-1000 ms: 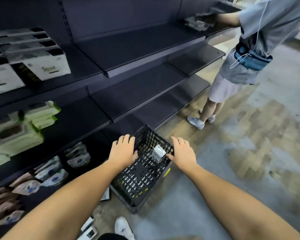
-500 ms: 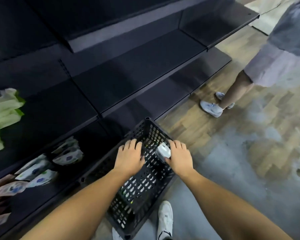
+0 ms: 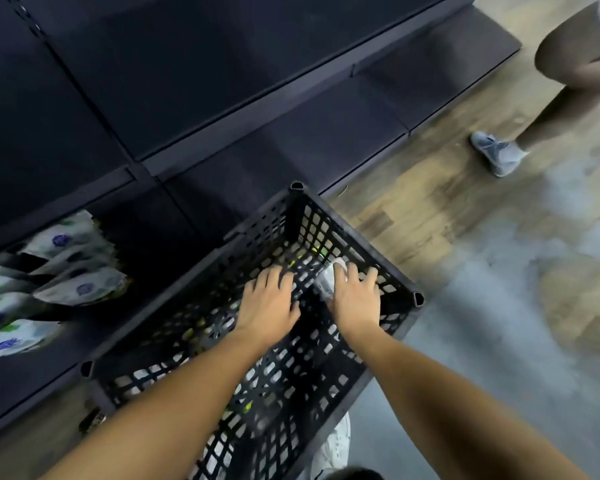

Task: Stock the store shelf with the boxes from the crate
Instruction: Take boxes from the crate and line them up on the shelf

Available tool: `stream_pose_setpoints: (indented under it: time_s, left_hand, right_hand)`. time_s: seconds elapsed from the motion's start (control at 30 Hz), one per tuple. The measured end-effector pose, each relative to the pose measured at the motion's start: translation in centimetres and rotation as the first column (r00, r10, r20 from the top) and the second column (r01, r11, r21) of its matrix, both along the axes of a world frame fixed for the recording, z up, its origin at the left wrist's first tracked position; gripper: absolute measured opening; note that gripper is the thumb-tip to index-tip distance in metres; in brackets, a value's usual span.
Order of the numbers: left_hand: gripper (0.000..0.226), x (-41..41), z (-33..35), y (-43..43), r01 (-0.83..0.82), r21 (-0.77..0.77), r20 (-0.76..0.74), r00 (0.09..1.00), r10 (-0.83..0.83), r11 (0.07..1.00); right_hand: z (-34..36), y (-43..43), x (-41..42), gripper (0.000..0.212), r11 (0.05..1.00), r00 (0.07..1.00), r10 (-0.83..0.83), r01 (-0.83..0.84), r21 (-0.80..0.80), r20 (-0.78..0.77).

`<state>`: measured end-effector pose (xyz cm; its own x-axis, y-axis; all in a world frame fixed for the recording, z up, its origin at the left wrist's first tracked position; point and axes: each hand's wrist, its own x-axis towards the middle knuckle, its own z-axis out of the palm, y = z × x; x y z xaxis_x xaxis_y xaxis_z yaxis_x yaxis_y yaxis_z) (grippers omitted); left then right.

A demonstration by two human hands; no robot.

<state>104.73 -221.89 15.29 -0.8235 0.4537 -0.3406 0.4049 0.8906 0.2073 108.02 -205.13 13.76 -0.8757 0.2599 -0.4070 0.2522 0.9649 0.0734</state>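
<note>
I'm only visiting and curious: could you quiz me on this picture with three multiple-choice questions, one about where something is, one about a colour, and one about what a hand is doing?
1. Where does the black crate stand?
A) on a shelf
B) on the floor beside the shelving
C) on a trolley

2. What colour is the box under the right hand?
A) red
B) white
C) green

3. How is the left hand?
A) gripping a pouch
B) out of sight
C) open, inside the crate

Answers:
1. B, as the crate sits on the floor against the shelving.
2. B, as the box shows white beside the fingers.
3. C, as its fingers lie spread and hold nothing.
</note>
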Motion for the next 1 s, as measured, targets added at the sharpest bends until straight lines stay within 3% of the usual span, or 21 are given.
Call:
stream_pose_setpoints:
  time_s: [0.1,0.47,0.63,0.77,0.87,1.0]
  left_hand:
    - [0.057,0.2,-1.7,-0.3,-0.016,0.001,0.015,1.000,0.016,1.000]
    - [0.054,-0.2,-3.8,-1.6,-0.035,0.039,0.028,0.999,0.034,0.999]
    - [0.055,0.1,-3.4,-2.5,-0.026,0.021,0.038,0.999,0.025,0.999]
    - [0.058,0.7,-1.1,-3.5,-0.005,0.002,0.078,0.997,0.005,1.000]
    - [0.061,1.4,2.1,-4.7,0.007,-0.007,0.113,0.994,-0.006,1.000]
    - [0.060,2.2,7.7,-6.5,-0.012,-0.002,0.093,0.996,0.012,1.000]
  right_hand:
    - [-1.5,-1.8,1.0,0.084,0.997,0.998,-0.060,0.058,0.054,0.038]
    - [-2.9,-0.9,-0.8,0.099,0.995,0.994,-0.095,0.096,-0.034,0.045]
    - [-2.7,-1.2,-0.7,0.092,0.994,0.996,-0.074,0.078,-0.081,0.044]
    - [-1.2,-1.4,-0.1,0.071,0.966,0.995,-0.102,0.096,-0.242,-0.012]
    - [2.6,-1.9,0.6,0.066,0.928,0.991,-0.121,0.091,-0.362,-0.059]
    - [9.2,-3.3,1.2,0.066,0.922,0.993,-0.078,0.037,-0.385,-0.091]
